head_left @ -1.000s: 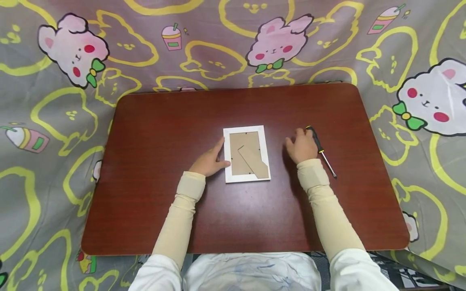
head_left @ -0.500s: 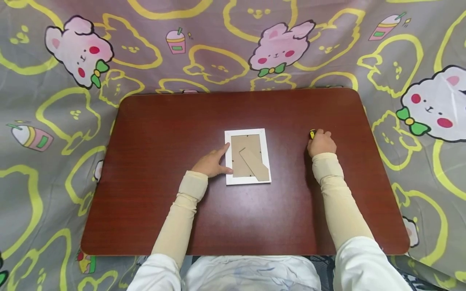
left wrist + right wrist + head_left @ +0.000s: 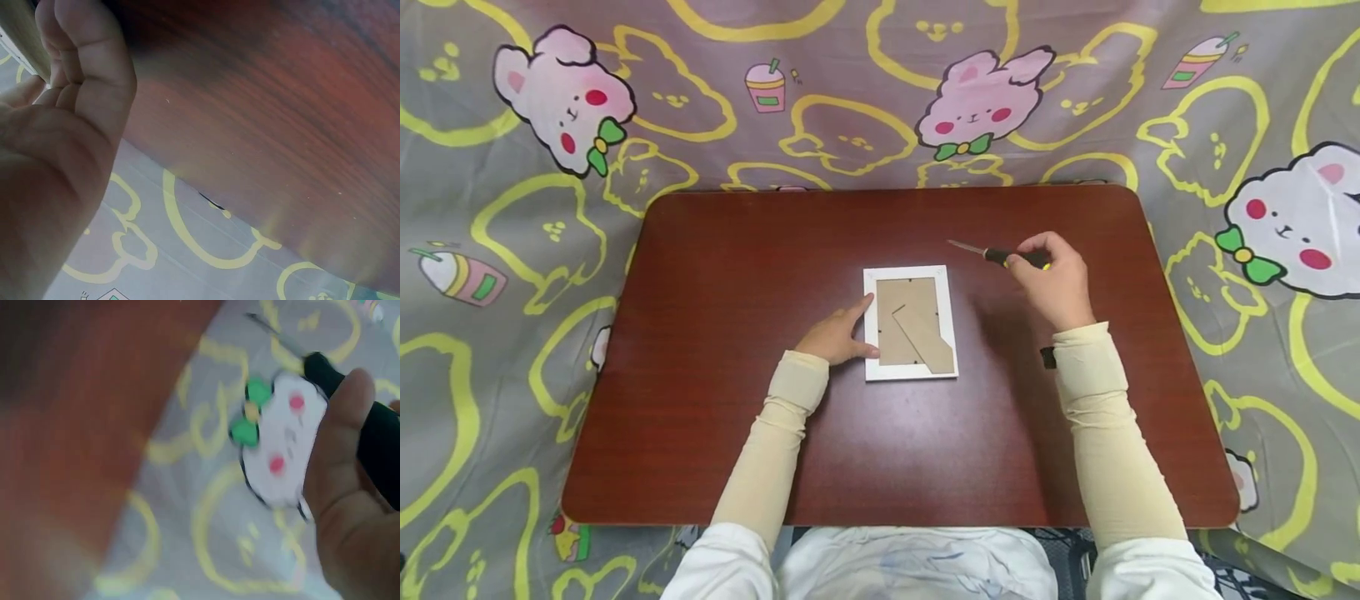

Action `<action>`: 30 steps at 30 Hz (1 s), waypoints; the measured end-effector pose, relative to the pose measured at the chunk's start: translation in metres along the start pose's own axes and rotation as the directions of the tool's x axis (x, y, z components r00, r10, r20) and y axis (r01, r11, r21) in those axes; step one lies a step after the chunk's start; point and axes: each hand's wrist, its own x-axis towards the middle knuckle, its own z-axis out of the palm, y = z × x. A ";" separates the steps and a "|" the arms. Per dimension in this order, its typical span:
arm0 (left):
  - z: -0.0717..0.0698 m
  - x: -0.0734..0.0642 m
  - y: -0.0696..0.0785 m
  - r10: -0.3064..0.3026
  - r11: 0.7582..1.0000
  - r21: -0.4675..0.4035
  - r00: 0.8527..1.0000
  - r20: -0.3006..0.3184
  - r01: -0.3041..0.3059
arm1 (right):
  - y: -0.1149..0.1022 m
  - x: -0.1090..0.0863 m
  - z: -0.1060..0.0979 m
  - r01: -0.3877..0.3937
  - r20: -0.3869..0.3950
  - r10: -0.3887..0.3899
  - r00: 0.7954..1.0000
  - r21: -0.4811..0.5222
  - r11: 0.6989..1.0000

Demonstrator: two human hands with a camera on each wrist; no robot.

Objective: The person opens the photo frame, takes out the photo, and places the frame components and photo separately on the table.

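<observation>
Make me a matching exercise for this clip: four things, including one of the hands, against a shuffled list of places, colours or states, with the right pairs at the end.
Things
1. picture frame
2. screwdriver
3. left hand
4. tabletop

Places, colours, states
A. reddish-brown
B. touching the left edge of the picture frame
C. held in the right hand
D. white-bordered, lying back side up

Pairs: 1-D, 2-C, 3-B, 4-A
</observation>
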 end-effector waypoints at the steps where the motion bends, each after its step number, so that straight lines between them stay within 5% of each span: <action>1: 0.000 0.000 0.001 -0.003 1.000 -0.001 1.000 0.000 0.003 | 0.003 -0.003 0.005 -0.008 0.041 0.005 0.999 0.077 0.997; 5: -0.001 0.001 0.003 -0.016 1.000 0.002 1.000 0.002 0.016 | 0.021 -0.014 0.028 -0.081 0.210 0.025 0.977 0.264 0.961; 10: -0.003 0.002 0.006 -0.019 1.000 0.001 1.000 0.003 0.019 | 0.038 -0.025 0.042 -0.119 0.354 0.034 0.935 0.221 0.968; 20: -0.003 0.002 0.007 -0.029 1.000 0.014 0.999 0.013 0.029 | 0.043 -0.034 0.036 0.079 0.489 -0.131 0.862 0.125 0.989; 30: -0.002 0.002 0.008 0.007 0.999 -0.033 1.000 0.022 -0.006 | 0.063 -0.027 0.046 0.077 0.494 -0.130 0.860 0.126 0.989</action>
